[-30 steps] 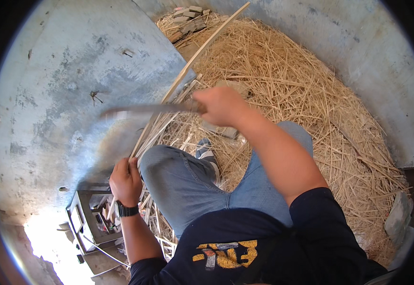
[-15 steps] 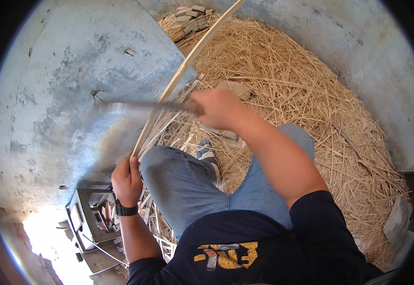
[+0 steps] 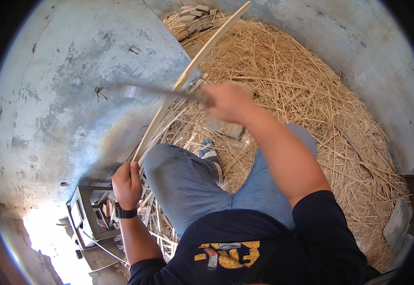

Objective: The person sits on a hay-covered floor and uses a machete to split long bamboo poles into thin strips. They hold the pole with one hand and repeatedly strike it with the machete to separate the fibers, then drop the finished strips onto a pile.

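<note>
In my left hand (image 3: pixel 127 184), closed with the thumb on top, is the near end of a long pale strip of split wood or bamboo (image 3: pixel 201 56). The strip slants away up and to the right, curving slightly, past my left knee. My right hand (image 3: pixel 230 102) is wrapped round the handle of a long-bladed knife (image 3: pixel 162 92). Its blade, smeared by motion, points left and crosses the strip about midway along. Whether edge and strip touch, I cannot tell. Below my right hand a block (image 3: pixel 227 127) sits on the floor between my legs.
Straw-like shavings (image 3: pixel 288 71) cover the floor ahead and to the right. Thin pale strips (image 3: pixel 171 118) lie beside my left knee. At the lower left stands an open-framed box (image 3: pixel 103 234) with small items. Bluish walls (image 3: pixel 64 104) curve around; bricks (image 3: pixel 195 14) lie at the far end.
The knife has gone from nearly level to slightly tilted, tip higher, and my right hand is a little farther right. The strip's far end has shifted slightly right; my left hand keeps its grip.
</note>
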A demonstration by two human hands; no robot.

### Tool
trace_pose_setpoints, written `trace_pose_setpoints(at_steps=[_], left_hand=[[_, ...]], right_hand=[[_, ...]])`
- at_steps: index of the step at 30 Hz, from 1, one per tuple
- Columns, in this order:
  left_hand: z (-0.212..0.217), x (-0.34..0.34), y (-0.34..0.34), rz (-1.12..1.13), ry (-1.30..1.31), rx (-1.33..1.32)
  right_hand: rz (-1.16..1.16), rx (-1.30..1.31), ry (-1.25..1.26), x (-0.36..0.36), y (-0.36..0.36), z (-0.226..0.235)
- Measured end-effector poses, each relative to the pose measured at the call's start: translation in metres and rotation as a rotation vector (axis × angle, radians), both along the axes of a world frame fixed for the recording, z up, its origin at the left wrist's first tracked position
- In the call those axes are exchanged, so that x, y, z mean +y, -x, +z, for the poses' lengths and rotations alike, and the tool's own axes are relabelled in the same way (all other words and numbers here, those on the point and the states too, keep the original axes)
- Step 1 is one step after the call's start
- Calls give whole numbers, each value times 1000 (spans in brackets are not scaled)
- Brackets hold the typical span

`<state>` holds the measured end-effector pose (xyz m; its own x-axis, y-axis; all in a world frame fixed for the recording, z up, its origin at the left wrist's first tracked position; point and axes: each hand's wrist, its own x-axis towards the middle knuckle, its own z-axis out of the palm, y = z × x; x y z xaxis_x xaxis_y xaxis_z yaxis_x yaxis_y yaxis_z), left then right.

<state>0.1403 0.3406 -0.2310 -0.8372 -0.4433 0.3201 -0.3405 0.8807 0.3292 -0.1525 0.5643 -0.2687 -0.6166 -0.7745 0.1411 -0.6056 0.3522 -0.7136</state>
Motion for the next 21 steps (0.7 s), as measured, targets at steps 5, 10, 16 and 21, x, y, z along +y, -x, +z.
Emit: trace_pose_setpoints(at_steps=[5,10,16,21], left_hand=[[7,-3,-7,-43,74,-19],[17,-16,-27,7,38,-11],[13,-16,-30,5,-5,-9],[15,-22,-45,-27,111,0]], right_hand=[[96,216,-85,-4,-7,-1],[-355,-48,268,21,60,-35],[-91,46,149,9,20,-13],[27,218,30,15,13,-7]])
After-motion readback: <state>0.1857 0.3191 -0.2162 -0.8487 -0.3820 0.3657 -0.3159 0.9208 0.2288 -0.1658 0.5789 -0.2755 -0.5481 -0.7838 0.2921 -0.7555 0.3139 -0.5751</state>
